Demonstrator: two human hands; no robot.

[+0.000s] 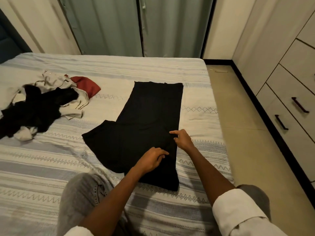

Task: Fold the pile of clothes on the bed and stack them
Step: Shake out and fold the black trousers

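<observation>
Head view: I look down on a black garment [150, 120] spread flat on the bed [51, 167], running from near me toward the far side, its straight far edge squared off and a flap jutting out to the left at the near end. My left hand [151, 160] rests on the near part of the cloth with its fingers curled and bunching a small fold of the black fabric. My right hand [182, 139] sits at the garment's right edge, just beside the left hand; its forefinger points left across the cloth while the other fingers curl down onto the hem, pinching it as far as I can tell. The two hands are near each other but apart. Both forearms are bare, with white sleeves [238, 212] rolled back at the near edge of the view, and a knee in grey trousers [80, 198] rests on the bedspread at the near left.

To the far left, well apart from the spread garment, lies the unfolded pile of clothes [39, 108]: black pieces tangled over pale grey-white ones, with a red item [87, 86] at its far right edge. The bedspread is striped in pale blue and cream with zigzag bands. Beyond the bed hang grey-green curtains [119, 26]; on the right stands a cream wardrobe with drawers [289, 82] and dark handles.
</observation>
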